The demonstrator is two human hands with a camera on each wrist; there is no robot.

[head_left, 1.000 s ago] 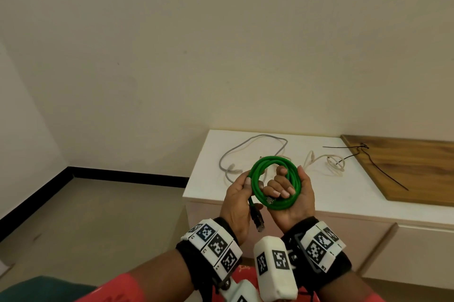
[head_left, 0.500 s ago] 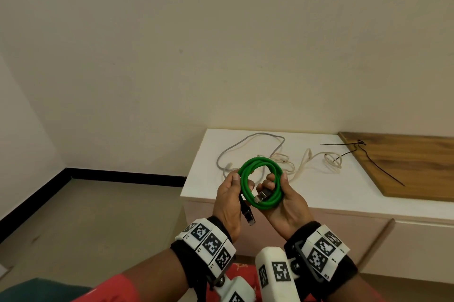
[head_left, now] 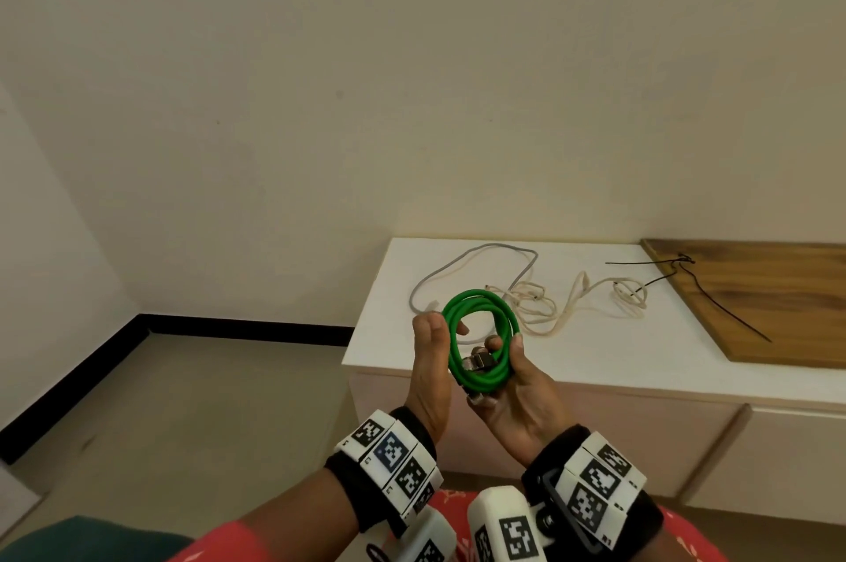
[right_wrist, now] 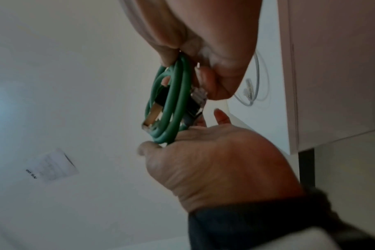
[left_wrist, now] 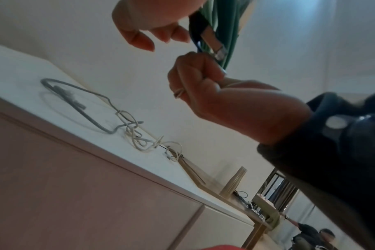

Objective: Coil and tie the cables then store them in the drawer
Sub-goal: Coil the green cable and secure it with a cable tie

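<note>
A green cable point(head_left: 480, 310), wound into a small coil, stands upright in the air in front of the white cabinet point(head_left: 595, 360). My left hand point(head_left: 430, 360) pinches the coil's left side, thumb in front. From below, my right hand point(head_left: 517, 378) curls round the coil's lower right part, where its plugs point(head_left: 476, 362) lie. In the right wrist view the coil point(right_wrist: 173, 101) sits between my right palm point(right_wrist: 214, 160) and the left hand's fingers point(right_wrist: 212, 81). In the left wrist view my right hand point(left_wrist: 203, 84) is fisted on the green strands point(left_wrist: 225, 25).
On the cabinet top lie a loose grey cable point(head_left: 458, 268) and a tangled cream cable point(head_left: 563, 305). Black zip ties point(head_left: 686, 273) lie across the edge of a wooden board point(head_left: 755, 300) at the right. A drawer front point(head_left: 801, 447) sits below. Bare floor is at the left.
Both hands have drawn the coil left and closer to me. The coil has turned narrower, and the black plug that hung under my left hand now lies against the coil.
</note>
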